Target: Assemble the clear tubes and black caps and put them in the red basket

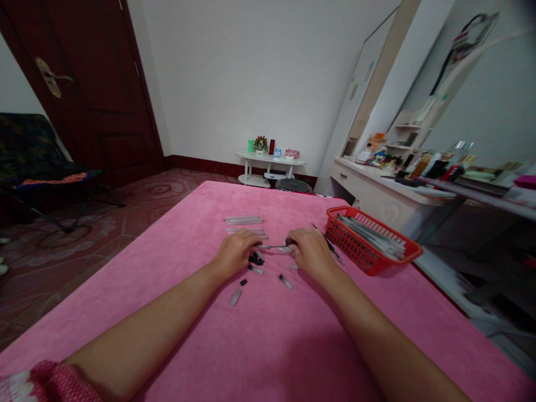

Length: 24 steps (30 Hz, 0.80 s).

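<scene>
Bare forearms (159, 326) come in from the lower corners, the left one edged by a pink-and-white knitted sleeve (62, 382), and reach across a table spread with a plush pink cloth (259, 346). Between the two hands, above the cloth, runs a slim greyish rod (276, 246). The left hand (239, 249) pinches one end, its fingers drawn close together. The right hand (310, 249) has its fingers curled narrowly about the other end, where a small dark rounded piece (290, 242) shows at the fingertips; what that piece is, I cannot tell.

Just beside the left hand lies a little heap of short black plastic caps (257, 259). Nearer the camera are three short clear tubes: one with a black end (255, 270), another black-ended one (286, 282), and a third (235, 297) with a loose black cap (243, 282) near it. Past the left hand, thin translucent sticks (243, 220) lie crosswise in two groups.

To the right of the right hand stands a red-orange lattice-walled plastic basket (348, 244) filled with long, thin, greyish sticks (372, 237). Farther off are a white dressing table (372, 195) crowded with bottles, a low white oval-topped stand (270, 160) and a dark red door (90, 84).
</scene>
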Available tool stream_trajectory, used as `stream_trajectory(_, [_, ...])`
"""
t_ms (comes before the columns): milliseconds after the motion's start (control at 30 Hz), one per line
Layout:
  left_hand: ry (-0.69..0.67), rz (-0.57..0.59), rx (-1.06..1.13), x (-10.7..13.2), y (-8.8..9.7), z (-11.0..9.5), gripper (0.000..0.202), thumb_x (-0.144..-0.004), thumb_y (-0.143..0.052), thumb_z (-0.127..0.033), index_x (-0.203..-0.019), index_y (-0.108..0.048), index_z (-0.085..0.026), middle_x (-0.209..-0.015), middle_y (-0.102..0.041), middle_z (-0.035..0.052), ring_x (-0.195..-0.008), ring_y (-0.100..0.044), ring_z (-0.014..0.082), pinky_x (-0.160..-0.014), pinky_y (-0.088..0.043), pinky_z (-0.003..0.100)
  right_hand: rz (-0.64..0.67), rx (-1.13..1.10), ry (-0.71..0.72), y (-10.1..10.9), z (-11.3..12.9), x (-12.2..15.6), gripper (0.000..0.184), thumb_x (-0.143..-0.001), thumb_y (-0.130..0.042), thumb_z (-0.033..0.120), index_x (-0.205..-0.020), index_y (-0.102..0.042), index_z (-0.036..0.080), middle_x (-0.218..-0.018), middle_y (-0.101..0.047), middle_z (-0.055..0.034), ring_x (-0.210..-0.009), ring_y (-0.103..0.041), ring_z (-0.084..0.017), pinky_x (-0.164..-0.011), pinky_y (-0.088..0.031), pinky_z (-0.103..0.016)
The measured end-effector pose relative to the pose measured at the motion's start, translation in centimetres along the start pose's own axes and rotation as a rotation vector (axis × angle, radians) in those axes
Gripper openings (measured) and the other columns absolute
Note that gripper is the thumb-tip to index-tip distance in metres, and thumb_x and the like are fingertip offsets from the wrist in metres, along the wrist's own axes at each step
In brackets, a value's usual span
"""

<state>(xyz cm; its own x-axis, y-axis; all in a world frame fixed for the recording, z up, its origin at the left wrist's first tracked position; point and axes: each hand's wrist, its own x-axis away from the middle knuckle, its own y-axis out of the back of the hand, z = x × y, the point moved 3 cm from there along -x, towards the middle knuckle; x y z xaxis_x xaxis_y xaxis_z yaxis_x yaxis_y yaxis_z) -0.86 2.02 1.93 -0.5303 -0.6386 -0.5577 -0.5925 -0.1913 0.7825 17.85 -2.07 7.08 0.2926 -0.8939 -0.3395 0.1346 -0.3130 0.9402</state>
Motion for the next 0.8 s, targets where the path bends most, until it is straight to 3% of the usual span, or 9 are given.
stream_trajectory(133, [0.021, -0.040, 0.072, 0.0, -0.1, 0.0, 0.018, -0.081, -0.053, -0.013, -0.093, -0.066, -0.018, -0.092, -0.067, 0.0060, -0.089, -0.059, 0.0188, -0.078, -0.045, 0.030, -0.150, -0.088, 0.051, -0.1, 1.0, 0.1, 0.013, -0.077, -0.057, 0.011, -0.085, -0.065, 0.019, -0.085, -0.065, -0.0053, -0.086, -0.055, -0.021, -0.077, -0.034, -0.032])
stream_trajectory(233, [0.204, -0.233, 0.151, -0.1, 0.4, 1.6, 0.020, -0.078, -0.052, -0.012, -0.092, -0.066, -0.018, -0.093, -0.068, 0.0054, -0.087, -0.060, 0.0183, -0.077, -0.046, 0.029, -0.412, -0.188, 0.011, 1.0, 1.3, 0.4, 0.016, -0.080, -0.057, 0.016, -0.095, -0.062, 0.018, -0.098, -0.061, -0.0081, -0.095, -0.051, -0.023, -0.082, -0.035, -0.035])
stream_trajectory(333, [0.409, -0.464, 0.267, 0.1, 1.3, 3.7, 0.016, -0.078, -0.053, -0.018, -0.088, -0.065, -0.016, -0.085, -0.068, 0.0038, -0.079, -0.061, 0.0167, -0.071, -0.047, 0.027, -0.500, -0.246, 0.018, 1.5, 1.7, 0.7, 0.012, -0.083, -0.055, 0.016, -0.093, -0.062, 0.017, -0.096, -0.060, -0.0077, -0.094, -0.051, -0.022, -0.083, -0.036, -0.036])
stream_trajectory(433, [0.491, -0.582, 0.335, 0.1, 2.0, 4.7, 0.016, -0.077, -0.053, -0.021, -0.085, -0.065, -0.015, -0.080, -0.068, 0.0026, -0.075, -0.061, 0.0155, -0.068, -0.047, 0.025, -0.378, -0.286, 0.106, 0.5, 2.6, 0.7, 0.016, -0.082, -0.054, 0.012, -0.094, -0.063, 0.018, -0.098, -0.061, -0.0066, -0.095, -0.050, -0.021, -0.084, -0.037, -0.035])
stream_trajectory(633, [0.470, -0.564, 0.393, 0.0, 1.8, 4.2, 0.016, -0.075, -0.055, -0.022, -0.083, -0.065, -0.014, -0.080, -0.068, 0.0030, -0.074, -0.061, 0.0147, -0.068, -0.046, 0.024, 0.010, -0.293, 0.420, -3.3, 5.5, 1.3, 0.053, -0.078, -0.045, -0.002, -0.124, -0.054, 0.024, -0.127, -0.055, -0.0027, -0.118, -0.040, -0.019, -0.093, -0.034, -0.033])
stream_trajectory(700, [0.451, -0.555, 0.405, 0.0, 1.6, 4.1, 0.016, -0.075, -0.055, -0.022, -0.085, -0.065, -0.014, -0.080, -0.068, 0.0030, -0.075, -0.061, 0.0151, -0.069, -0.047, 0.025, 0.062, -0.265, 0.448, -4.1, 5.8, 1.5, 0.055, -0.077, -0.044, -0.003, -0.125, -0.053, 0.022, -0.128, -0.055, -0.0024, -0.118, -0.040, -0.019, -0.094, -0.033, -0.034])
stream_trajectory(800, [0.435, -0.530, 0.405, -0.1, 1.2, 4.3, 0.016, -0.075, -0.056, -0.022, -0.085, -0.065, -0.015, -0.082, -0.068, 0.0031, -0.077, -0.062, 0.0157, -0.069, -0.047, 0.025, 0.077, -0.250, 0.418, -4.5, 5.5, 1.4, 0.043, -0.080, -0.046, 0.000, -0.115, -0.060, 0.021, -0.116, -0.061, -0.0031, -0.109, -0.046, -0.018, -0.090, -0.034, -0.032])
